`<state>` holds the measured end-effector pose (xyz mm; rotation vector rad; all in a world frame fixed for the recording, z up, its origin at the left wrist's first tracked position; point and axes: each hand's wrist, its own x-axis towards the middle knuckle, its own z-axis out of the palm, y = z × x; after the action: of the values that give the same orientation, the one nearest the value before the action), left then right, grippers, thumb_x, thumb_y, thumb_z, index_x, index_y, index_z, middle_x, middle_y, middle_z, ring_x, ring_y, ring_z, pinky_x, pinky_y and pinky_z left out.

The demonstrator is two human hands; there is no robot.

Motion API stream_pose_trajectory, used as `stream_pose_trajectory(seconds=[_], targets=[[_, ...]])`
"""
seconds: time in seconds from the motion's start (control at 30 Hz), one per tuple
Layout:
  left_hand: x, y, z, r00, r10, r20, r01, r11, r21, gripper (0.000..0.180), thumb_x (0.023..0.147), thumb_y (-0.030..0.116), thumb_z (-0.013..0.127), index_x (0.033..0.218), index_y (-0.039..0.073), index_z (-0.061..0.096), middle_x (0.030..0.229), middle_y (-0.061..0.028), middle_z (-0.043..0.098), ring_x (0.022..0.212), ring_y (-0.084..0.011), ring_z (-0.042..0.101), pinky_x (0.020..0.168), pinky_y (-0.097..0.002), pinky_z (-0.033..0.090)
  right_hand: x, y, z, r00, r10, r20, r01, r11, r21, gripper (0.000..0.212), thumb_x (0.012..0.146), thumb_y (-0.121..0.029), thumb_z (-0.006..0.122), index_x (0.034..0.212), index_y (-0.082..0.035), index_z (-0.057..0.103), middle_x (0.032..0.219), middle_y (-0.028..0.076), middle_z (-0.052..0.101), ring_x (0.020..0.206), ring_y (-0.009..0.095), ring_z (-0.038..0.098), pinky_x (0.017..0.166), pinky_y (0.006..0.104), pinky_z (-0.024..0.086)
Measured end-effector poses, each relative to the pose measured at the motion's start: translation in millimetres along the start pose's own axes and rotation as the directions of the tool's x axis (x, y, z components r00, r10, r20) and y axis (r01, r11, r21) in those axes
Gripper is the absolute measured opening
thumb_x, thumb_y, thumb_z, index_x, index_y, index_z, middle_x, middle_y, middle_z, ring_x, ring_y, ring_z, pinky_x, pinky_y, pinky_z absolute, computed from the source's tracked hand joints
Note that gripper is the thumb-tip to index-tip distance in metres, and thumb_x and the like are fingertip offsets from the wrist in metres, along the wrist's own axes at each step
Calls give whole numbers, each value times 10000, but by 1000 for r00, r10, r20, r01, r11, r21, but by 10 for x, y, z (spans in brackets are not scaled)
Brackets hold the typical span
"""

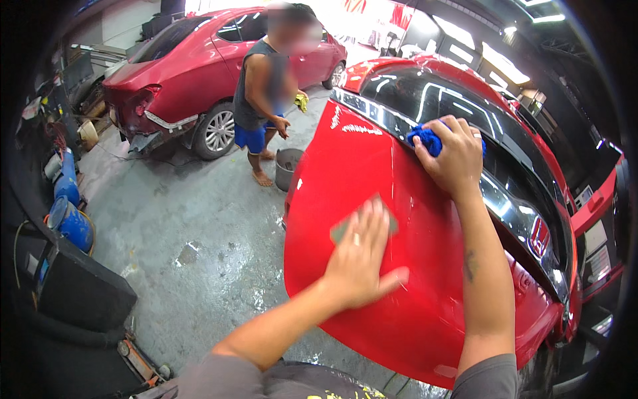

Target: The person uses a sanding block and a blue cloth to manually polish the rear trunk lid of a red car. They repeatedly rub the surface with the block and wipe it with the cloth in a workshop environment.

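Note:
A glossy red car panel [345, 163] spreads out in front of me, wet in places. My left hand [359, 256] lies flat on it, fingers stretched out and thumb apart, over a thin grey-green sheet [340, 231] that looks like sandpaper. Only the sheet's corners show around the fingers, which are slightly blurred. Farther up, my right hand [455, 156] is closed on a bunched blue cloth [428, 139] at the glossy black strip [372, 112] along the panel's far edge. Part of the cloth is hidden under the palm.
Another person [259, 86] stands barefoot beyond the panel, with a yellow cloth [301, 101] at one hand. Near them is a grey bucket [288, 166]. A dark red car [179, 86] with its rear bumper off stands behind. Blue containers [70, 223] line the left; the grey floor [193, 219] is wet.

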<state>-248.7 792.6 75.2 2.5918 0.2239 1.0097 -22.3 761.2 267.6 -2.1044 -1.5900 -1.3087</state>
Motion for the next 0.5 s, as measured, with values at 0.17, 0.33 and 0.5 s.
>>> stream_pose_trajectory(seconds=[0.17, 0.33, 0.5], targets=[[-238, 93, -32, 995, 42, 89, -42, 999, 0, 1244, 1003, 753, 676, 1709, -190, 275, 1815, -422, 231, 1731, -548, 185, 1413, -617, 155, -14, 21, 46, 999, -10, -31, 10, 1000, -6, 316, 935, -452, 840, 1094, -180, 853, 1145, 56, 791, 1153, 290, 738, 1071, 519, 533], [1058, -558, -164, 977, -106, -183, 123, 989, 81, 1089, 1101, 667, 593, 1738, -150, 260, 1830, -381, 249, 1742, -486, 202, 1432, -547, 148, 163, -114, -6, 999, -34, -34, 34, 999, 5, 329, 946, -469, 823, 1109, -185, 852, 1167, 58, 793, 1162, 294, 747, 1063, 532, 543], [-562, 535, 214, 983, 67, 170, -68, 998, -2, 1181, 1033, 731, 629, 1686, -206, 327, 1800, -439, 258, 1725, -565, 191, 1416, -627, 118, -9, 36, 50, 1000, 7, -6, -7, 999, -36, 359, 957, -506, 809, 1147, -204, 850, 1192, 49, 795, 1186, 286, 749, 1073, 542, 542]])
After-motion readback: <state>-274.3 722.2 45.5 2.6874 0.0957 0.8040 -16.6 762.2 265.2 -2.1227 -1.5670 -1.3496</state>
